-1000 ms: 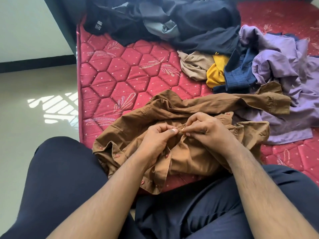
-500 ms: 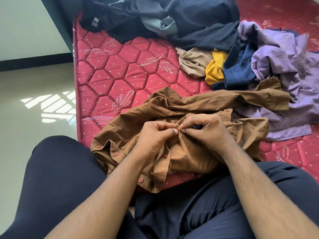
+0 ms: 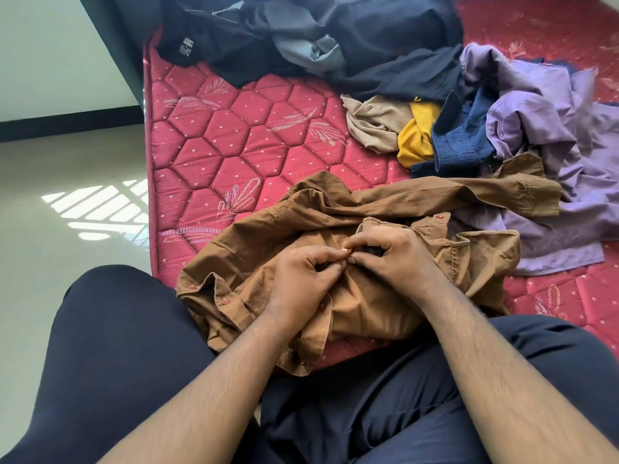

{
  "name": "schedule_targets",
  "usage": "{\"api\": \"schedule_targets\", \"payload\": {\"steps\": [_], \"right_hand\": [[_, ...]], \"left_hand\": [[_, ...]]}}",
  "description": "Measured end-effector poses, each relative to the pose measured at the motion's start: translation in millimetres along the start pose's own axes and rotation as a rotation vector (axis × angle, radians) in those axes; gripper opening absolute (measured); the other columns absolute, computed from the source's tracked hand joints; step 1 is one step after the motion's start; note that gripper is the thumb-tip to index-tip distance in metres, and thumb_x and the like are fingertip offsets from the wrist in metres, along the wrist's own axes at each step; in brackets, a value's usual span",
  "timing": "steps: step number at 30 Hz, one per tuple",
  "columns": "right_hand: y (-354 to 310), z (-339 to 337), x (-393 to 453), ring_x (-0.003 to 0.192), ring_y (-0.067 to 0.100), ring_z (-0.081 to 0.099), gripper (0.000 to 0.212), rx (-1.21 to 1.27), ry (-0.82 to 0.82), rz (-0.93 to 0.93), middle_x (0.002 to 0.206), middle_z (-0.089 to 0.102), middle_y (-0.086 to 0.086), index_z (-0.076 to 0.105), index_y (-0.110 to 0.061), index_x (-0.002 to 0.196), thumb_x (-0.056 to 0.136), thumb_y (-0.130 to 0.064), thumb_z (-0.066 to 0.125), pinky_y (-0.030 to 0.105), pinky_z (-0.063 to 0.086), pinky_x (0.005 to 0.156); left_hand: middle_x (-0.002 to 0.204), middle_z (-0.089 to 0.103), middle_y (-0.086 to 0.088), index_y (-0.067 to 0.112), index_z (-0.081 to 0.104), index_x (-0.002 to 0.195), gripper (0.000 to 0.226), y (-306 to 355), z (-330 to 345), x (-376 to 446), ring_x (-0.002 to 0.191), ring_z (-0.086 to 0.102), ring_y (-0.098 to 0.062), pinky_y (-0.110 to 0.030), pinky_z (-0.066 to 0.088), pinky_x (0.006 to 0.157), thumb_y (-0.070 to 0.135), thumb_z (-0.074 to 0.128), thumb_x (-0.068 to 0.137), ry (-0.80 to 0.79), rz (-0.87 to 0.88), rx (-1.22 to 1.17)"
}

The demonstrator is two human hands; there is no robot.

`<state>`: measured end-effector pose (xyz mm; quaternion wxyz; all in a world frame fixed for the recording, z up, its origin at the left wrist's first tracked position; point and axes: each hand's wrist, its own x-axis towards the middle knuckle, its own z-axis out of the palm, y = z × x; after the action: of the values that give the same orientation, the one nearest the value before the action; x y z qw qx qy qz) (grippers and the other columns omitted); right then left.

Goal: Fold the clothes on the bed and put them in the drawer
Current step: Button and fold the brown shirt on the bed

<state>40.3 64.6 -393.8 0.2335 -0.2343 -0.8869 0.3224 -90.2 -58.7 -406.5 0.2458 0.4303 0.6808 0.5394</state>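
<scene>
Room: pale tiled floor [image 3: 67, 249] with a patch of barred sunlight, at the left of a bed with a red quilted mattress [image 3: 234, 145], hexagon stitching and leaf motifs.

Brown shirt [image 3: 335, 236]: lies crumpled on the near edge of the mattress, partly over the person's lap. 1 sleeve runs out to the right, its cuff lying on the purple garment [image 3: 552, 155]. Several orange-red buttons visible along the placket at lower left.

Left hand [image 3: 301, 279]: fingers curled, pinching shirt fabric at the middle of the garment. Right hand [image 3: 398, 256]: fingers curled, pinching the same spot from the other side. Fingertips of the 2 hands meet; whether a button sits between them is too small to tell.

Unfolded pile, far side of mattress: dark navy and black clothes [image 3: 368, 38], a grey piece [image 3: 311, 51], a beige piece [image 3: 375, 125], a yellow piece [image 3: 418, 135], a blue piece [image 3: 462, 139].

Person's legs in dark trousers [image 3: 117, 346] at the bottom of the view.
</scene>
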Motion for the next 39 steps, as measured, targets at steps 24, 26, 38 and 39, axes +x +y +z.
{"api": "schedule_targets", "payload": {"steps": [24, 26, 38, 39], "right_hand": [[-5, 6, 17, 0.088, 0.029, 0.059, 0.014, -0.582, 0.126, 0.124, 0.085, 0.067, -0.003, 0.066, -0.021, 0.087, 0.075, -0.021, 0.057, 0.039, 0.039, 0.078], [-3, 1, 16, 0.100, 0.025, 0.055, 0.018, -0.663, -0.155, 0.078, 0.087, 0.067, -0.005, 0.068, -0.024, 0.080, 0.076, -0.031, 0.052, 0.040, 0.030, 0.090], [-43, -38, 46, 0.126, 0.030, 0.053, 0.048, -1.124, -0.936, 0.584, 0.139, 0.055, 0.004, 0.054, -0.020, 0.136, 0.090, -0.035, 0.053, 0.046, 0.045, 0.101], [-43, -36, 50, 0.125, 0.029, 0.054, 0.046, -1.044, -0.861, 0.522, 0.138, 0.055, 0.004, 0.055, -0.020, 0.135, 0.091, -0.034, 0.054, 0.044, 0.046, 0.099]], "left_hand": [[0.113, 0.068, -0.013, 0.005, 0.068, 0.117, 0.031, -25, -29, 70, 0.109, 0.062, -0.024, -0.032, 0.046, 0.094, -0.002, 0.050, 0.093, -0.334, -0.216, -0.058], [0.145, 0.051, -0.007, 0.021, 0.055, 0.139, 0.045, -43, -47, 93, 0.137, 0.043, -0.027, -0.036, 0.031, 0.113, 0.013, 0.053, 0.095, -0.592, 0.051, 0.672], [0.144, 0.044, 0.002, 0.043, 0.046, 0.142, 0.057, -14, -55, 130, 0.139, 0.032, -0.025, -0.063, -0.008, 0.115, 0.017, 0.049, 0.091, -0.656, 0.352, 1.433], [0.146, 0.045, 0.002, 0.039, 0.047, 0.142, 0.060, -11, -46, 133, 0.141, 0.033, -0.023, -0.057, -0.001, 0.119, 0.011, 0.050, 0.089, -0.662, 0.381, 1.334]]}}
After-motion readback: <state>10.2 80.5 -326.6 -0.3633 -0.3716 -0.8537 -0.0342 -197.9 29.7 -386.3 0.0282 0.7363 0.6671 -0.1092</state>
